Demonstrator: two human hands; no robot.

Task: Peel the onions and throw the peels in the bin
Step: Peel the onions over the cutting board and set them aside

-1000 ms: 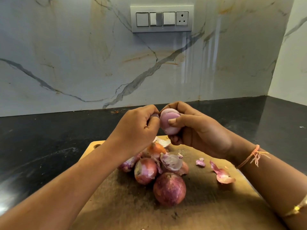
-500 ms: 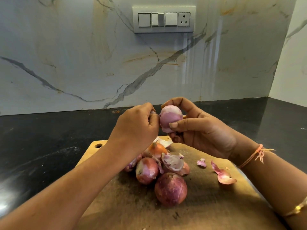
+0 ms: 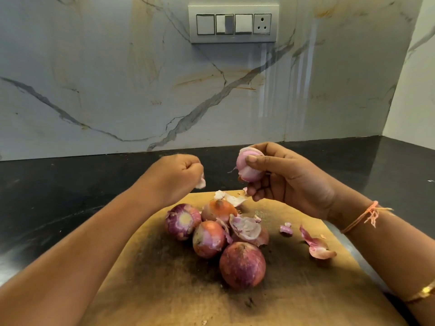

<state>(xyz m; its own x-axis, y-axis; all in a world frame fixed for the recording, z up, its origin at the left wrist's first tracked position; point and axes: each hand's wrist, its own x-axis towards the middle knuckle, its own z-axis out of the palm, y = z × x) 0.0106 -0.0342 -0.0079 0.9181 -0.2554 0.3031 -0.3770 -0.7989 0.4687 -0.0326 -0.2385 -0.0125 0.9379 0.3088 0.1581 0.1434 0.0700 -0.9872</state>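
Observation:
My right hand [image 3: 289,180] grips a pale pink peeled onion [image 3: 248,169] above the far edge of the wooden cutting board [image 3: 294,300]. My left hand [image 3: 175,177] is curled, a hand's width to the left of it, pinching a small pale strip of peel [image 3: 201,182]. Several unpeeled red onions lie clustered mid-board: one showing its cut end [image 3: 182,221], one beside it [image 3: 208,238], the largest nearest me [image 3: 242,264], an orange-tinged one [image 3: 219,209] behind. Loose peels lie on the board: a curled one [image 3: 246,229] on the heap, a pink one [image 3: 316,247] at the right. No bin is in view.
The board lies on a black countertop [image 3: 58,191] that runs to a marble-patterned wall [image 3: 117,90]. A switch panel with a socket [image 3: 233,24] is mounted on the wall above. The side wall closes the corner at the right.
My left hand has pulled away to the left from the onion, taking a small strip of peel with it. My right hand has kept hold of the onion and shifted slightly right.

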